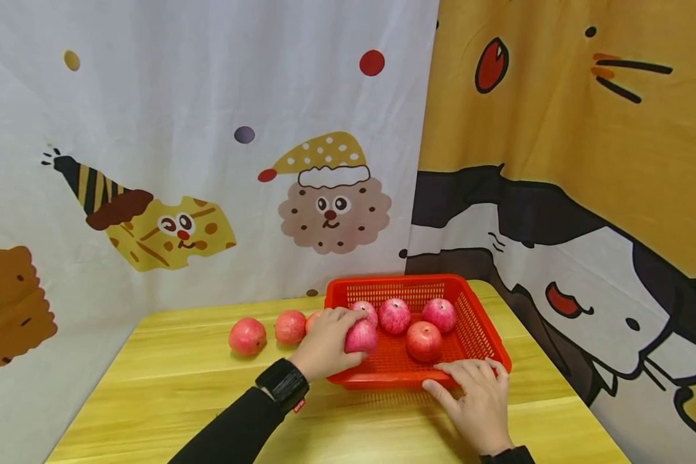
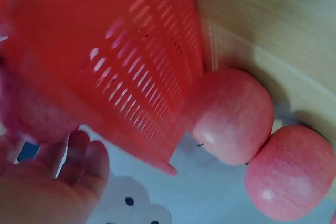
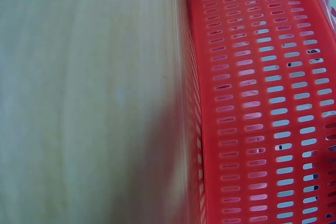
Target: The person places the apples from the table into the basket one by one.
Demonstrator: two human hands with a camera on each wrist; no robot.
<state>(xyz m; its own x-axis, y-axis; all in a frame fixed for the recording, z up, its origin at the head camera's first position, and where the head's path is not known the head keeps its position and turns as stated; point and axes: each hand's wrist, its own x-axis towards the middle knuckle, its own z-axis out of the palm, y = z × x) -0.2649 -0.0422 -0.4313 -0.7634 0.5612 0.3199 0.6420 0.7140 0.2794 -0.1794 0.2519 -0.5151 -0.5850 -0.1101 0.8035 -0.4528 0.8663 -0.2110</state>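
My left hand grips a pinkish-red apple over the left side of the red plastic basket. In the left wrist view that apple shows at the far left beside curled fingers, with the basket's slotted wall close by. Several more apples, among them one at the front, sit inside the basket. My right hand holds the basket's front rim near its right corner, fingers over the edge and thumb on the near side. The right wrist view shows the slotted wall but no hand.
Left of the basket, three apples stand on the wooden table: one far left, one nearer, and one partly hidden behind my left hand. A printed curtain hangs behind the table and along its right side.
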